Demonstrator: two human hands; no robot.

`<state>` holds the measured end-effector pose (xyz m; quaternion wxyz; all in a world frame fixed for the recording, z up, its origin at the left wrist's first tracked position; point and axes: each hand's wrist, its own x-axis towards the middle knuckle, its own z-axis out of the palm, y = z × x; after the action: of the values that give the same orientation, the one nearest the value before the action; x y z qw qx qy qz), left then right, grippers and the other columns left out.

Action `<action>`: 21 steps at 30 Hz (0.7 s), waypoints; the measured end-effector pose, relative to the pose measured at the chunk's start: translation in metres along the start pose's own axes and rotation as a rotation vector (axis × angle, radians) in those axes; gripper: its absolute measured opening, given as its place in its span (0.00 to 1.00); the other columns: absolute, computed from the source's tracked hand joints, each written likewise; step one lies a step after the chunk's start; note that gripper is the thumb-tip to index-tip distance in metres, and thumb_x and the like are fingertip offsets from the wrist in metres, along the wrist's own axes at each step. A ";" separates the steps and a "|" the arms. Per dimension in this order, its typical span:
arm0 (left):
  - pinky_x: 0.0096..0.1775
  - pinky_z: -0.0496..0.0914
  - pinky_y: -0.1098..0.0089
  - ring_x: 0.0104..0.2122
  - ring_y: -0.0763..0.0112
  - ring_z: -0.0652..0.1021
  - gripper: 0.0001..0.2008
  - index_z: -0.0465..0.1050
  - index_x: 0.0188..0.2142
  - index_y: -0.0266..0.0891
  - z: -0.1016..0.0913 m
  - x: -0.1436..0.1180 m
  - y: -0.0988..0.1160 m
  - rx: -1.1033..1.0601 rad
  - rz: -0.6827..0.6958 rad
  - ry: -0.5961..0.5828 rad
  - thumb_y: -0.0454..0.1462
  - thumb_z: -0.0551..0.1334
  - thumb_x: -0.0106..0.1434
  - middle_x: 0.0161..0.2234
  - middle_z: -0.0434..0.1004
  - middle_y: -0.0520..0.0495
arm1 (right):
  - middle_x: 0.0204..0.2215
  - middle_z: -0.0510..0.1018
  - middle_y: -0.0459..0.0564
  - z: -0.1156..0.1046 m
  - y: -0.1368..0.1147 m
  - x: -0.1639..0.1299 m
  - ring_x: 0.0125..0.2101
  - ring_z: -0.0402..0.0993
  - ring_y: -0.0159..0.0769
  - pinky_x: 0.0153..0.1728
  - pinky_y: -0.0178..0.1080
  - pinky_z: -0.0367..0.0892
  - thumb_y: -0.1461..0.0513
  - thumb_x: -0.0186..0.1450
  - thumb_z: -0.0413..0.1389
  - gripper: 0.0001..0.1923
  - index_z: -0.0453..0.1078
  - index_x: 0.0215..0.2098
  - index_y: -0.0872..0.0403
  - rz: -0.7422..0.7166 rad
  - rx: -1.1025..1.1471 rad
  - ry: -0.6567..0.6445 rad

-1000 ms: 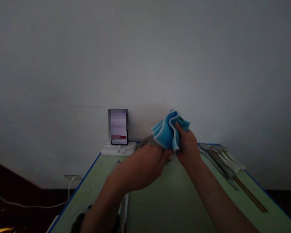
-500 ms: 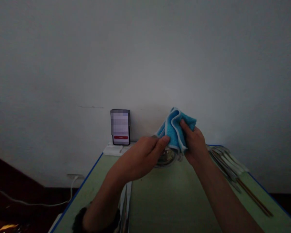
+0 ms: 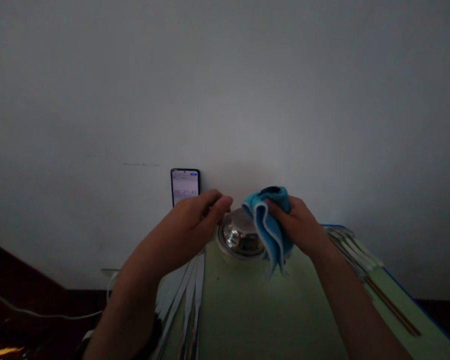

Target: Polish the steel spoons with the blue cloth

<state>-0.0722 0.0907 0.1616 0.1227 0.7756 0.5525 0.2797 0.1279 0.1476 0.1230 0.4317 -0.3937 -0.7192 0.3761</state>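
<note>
- Head view: steel bowl point(image 3: 240, 236) sits upside down at the far end of the green table point(image 3: 270, 310), just right of the phone point(image 3: 185, 186) propped against the wall.
- Left hand point(image 3: 189, 227) rests at the bowl's left rim, fingers loosely curled, grasping nothing visible.
- Right hand point(image 3: 300, 225) clutches a blue cloth point(image 3: 270, 225) against the bowl's right side.
- Utensils point(image 3: 187, 295) lie left of the bowl; more utensils point(image 3: 354, 247) to its right.

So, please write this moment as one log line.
left hand: on steel bowl rim | right hand: holds blue cloth | table
</note>
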 end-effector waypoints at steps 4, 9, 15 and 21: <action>0.27 0.59 0.74 0.24 0.75 0.69 0.17 0.65 0.33 0.38 0.006 0.002 0.007 0.032 0.067 -0.001 0.47 0.47 0.63 0.25 0.69 0.52 | 0.25 0.72 0.44 0.003 -0.015 -0.007 0.26 0.66 0.29 0.28 0.32 0.61 0.54 0.61 0.49 0.13 0.68 0.29 0.54 -0.133 -0.193 -0.198; 0.25 0.59 0.74 0.23 0.74 0.68 0.17 0.66 0.30 0.38 0.013 0.004 0.008 0.132 0.131 -0.140 0.46 0.46 0.64 0.24 0.69 0.51 | 0.28 0.74 0.46 0.008 -0.023 -0.009 0.29 0.68 0.31 0.31 0.33 0.61 0.55 0.63 0.47 0.13 0.68 0.31 0.54 -0.183 -0.315 -0.353; 0.30 0.62 0.73 0.27 0.72 0.71 0.19 0.70 0.36 0.38 0.005 0.008 -0.011 0.214 0.057 -0.057 0.44 0.44 0.64 0.28 0.73 0.49 | 0.25 0.73 0.45 -0.017 -0.013 -0.009 0.25 0.67 0.30 0.25 0.32 0.62 0.54 0.61 0.49 0.12 0.69 0.31 0.54 -0.071 -0.367 -0.569; 0.28 0.61 0.74 0.25 0.74 0.70 0.18 0.69 0.39 0.37 -0.001 0.005 -0.024 0.094 0.008 -0.108 0.43 0.45 0.64 0.27 0.73 0.50 | 0.22 0.72 0.43 -0.045 -0.006 -0.012 0.22 0.66 0.29 0.23 0.31 0.62 0.52 0.61 0.47 0.15 0.67 0.27 0.54 -0.001 -0.369 -0.503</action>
<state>-0.0900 0.1043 0.1519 0.1149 0.7966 0.5544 0.2116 0.1717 0.1432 0.1403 0.1617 -0.3596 -0.8598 0.3244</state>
